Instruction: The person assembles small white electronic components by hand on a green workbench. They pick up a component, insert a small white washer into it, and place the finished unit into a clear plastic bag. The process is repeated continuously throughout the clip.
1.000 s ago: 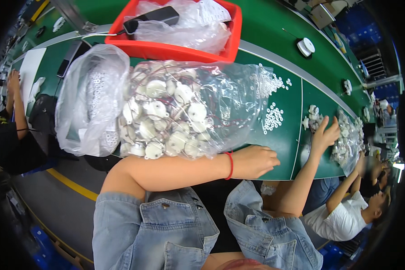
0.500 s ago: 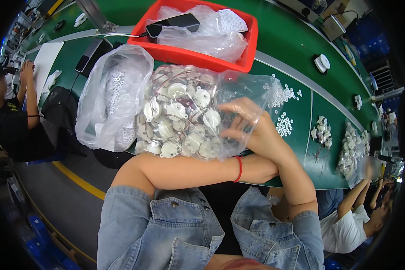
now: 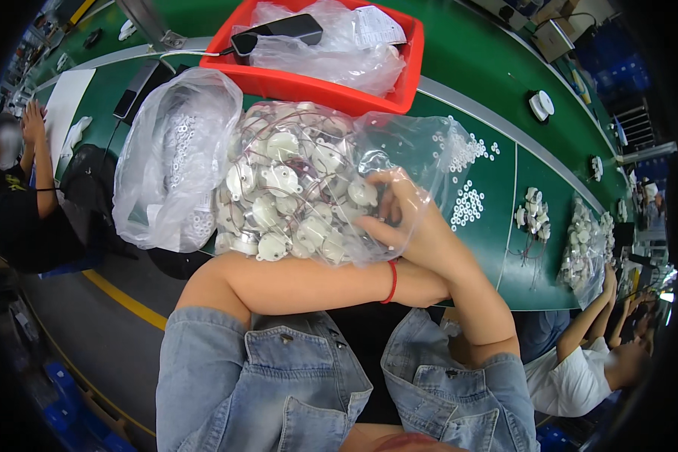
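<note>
A clear plastic bag lies on the green table, packed with several round white motors with thin brown wires. My right hand reaches into the right end of this bag, thumb and fingers apart. Its fingertips are beside a white motor at the edge of the pile, and I see nothing held. My left forearm lies across the near table edge, a red cord on the wrist. Under my right forearm rests my left hand, its fingers hidden.
An open bag of small white rings stands to the left. Loose white rings lie right of my hand. A red bin with plastic bags and a black phone stands behind. Further right are wired motors and another filled bag. Co-workers sit at both sides.
My right hand has moved a little deeper into the bag, and its fingers have curled in closer to the motors. My left arm stays across the table edge.
</note>
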### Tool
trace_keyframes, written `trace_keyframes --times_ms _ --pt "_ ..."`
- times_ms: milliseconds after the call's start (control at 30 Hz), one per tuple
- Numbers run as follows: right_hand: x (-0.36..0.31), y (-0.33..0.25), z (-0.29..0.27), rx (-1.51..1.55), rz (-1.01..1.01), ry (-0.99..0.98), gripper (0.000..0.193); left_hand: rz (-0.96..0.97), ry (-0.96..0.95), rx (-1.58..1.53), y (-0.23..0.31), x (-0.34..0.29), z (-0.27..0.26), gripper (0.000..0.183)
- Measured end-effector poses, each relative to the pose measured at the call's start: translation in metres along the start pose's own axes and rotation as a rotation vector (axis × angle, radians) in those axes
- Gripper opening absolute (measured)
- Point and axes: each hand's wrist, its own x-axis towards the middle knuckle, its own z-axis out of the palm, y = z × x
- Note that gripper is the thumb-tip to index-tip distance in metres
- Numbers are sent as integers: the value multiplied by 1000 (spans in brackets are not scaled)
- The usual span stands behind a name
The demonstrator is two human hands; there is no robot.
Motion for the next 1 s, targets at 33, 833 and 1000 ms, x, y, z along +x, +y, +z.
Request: trace_keyframes --times_ms 33,833,1000 --pt "1 2 3 12 -25 27 44 -27 -28 -14 6 1 -8 21" --pt "-79 57 -10 468 -191 616 42 -31 -82 126 5 14 -17 21" --pt "-138 80 -38 990 -96 841 49 -76 18 86 11 11 -20 25"
